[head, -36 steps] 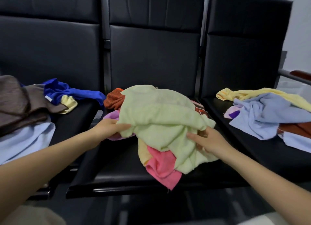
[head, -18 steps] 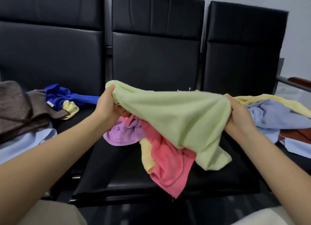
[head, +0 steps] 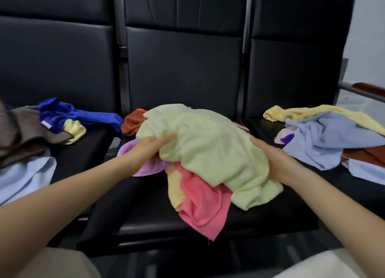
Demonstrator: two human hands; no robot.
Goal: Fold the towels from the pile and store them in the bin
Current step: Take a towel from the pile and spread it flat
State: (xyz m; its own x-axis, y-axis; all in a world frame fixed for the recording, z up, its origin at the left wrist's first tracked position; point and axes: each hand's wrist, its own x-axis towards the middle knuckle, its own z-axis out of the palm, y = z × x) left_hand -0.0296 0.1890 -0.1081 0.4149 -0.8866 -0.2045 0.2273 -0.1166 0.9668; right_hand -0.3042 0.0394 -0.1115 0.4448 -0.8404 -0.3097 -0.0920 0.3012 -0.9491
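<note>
1. Centrally, in the head view, a person's two bare arms reached over the middle seat (head: 260, 215) of a row of black chairs, where a green towel (head: 208, 150) lay bunched on top of a pile.
2. Their left hand (head: 150, 146) touched the towel's left edge with fingers fairly straight; whether it gripped the cloth could not be told.
3. Their right hand (head: 273, 161) held the towel's right side, thumb on top and fingers hidden beneath the fabric.
4. Under the green towel lay a pink towel (head: 200, 205) hanging over the seat's front edge, a yellow towel (head: 174, 186) just beside it, a purple towel (head: 143, 169) at left and an orange towel (head: 133, 121) at the back.
5. On the left seat (head: 83, 153) lay brown, blue, pale yellow and light blue cloths.
6. On the right seat (head: 333, 186) lay a yellow cloth, a light blue cloth and a rust cloth, well apart from the middle pile.
</note>
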